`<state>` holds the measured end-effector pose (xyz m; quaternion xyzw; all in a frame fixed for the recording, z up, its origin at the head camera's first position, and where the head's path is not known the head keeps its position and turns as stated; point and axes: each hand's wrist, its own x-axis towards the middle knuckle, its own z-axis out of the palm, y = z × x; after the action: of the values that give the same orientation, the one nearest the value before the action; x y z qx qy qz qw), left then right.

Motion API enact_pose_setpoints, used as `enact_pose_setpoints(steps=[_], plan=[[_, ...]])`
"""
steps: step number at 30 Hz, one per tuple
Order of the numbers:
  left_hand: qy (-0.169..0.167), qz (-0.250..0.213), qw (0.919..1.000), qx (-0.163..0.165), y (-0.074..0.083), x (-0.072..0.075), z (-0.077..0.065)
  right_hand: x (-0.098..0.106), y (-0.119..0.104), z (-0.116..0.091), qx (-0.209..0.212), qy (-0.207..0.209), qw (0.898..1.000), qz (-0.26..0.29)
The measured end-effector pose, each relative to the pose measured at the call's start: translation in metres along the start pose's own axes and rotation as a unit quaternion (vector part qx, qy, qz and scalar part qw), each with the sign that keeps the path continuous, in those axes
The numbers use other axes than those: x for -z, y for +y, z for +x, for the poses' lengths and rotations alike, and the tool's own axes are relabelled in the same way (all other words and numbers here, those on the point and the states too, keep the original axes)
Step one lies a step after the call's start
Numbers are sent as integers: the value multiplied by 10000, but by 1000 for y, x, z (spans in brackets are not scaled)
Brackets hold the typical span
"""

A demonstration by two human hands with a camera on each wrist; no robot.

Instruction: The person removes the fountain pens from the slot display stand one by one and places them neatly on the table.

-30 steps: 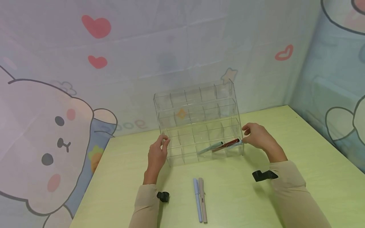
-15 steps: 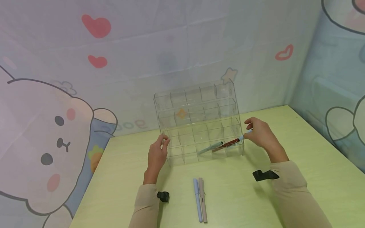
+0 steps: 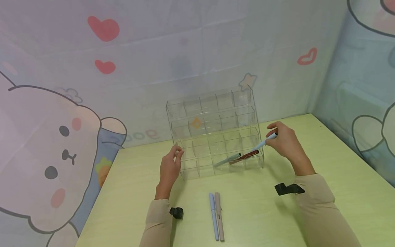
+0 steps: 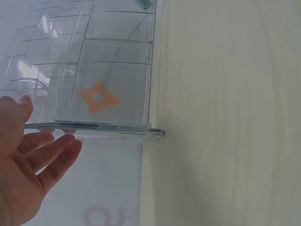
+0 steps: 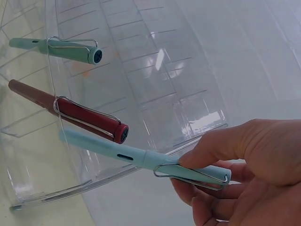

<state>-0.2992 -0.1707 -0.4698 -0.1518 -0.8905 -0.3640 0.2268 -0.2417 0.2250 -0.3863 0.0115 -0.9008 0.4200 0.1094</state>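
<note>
A clear tiered pen rack [image 3: 202,144] stands on the table, divided into compartments. At its left side panel is my left hand [image 3: 170,166]; in the left wrist view the thumb [image 4: 25,107] lies on one face and the fingers on the other, gripping the edge. My right hand [image 3: 284,142], beyond the right side, pinches a light blue fountain pen [image 5: 141,157] by its clipped cap. The pen slants down toward the rack's lower right. A green pen [image 3: 227,160] and a dark red pen [image 3: 245,157] lean in the bottom tier.
A lavender-blue pen [image 3: 214,216] and a beige pen [image 3: 219,216] lie side by side on the yellow-green table [image 3: 247,219] in front of the rack. Behind the rack hangs a printed cloth backdrop [image 3: 148,68].
My right hand has risen and shifted slightly right, drawing the light blue pen upward from beside the dark red pen. The left hand and the rack have stayed in place.
</note>
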Motion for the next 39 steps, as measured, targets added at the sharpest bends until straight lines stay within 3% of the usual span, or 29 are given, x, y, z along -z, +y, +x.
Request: enact_pose_setpoints(steps=[17,25,31,39], plan=[[82,17,9999,-70,0,0,0,2,-3,0,334,881,9884,1191],[28,-28,10000,-29,1,1,0,1,-6,-2,418,1276,9817,1353],[28,-54,10000,-63,3,1,1,-1,-8,-2,768,1847,9698,1395],[24,2,10000,-26,2,0,0,0,-9,-3,1193,2301,9469,1906]])
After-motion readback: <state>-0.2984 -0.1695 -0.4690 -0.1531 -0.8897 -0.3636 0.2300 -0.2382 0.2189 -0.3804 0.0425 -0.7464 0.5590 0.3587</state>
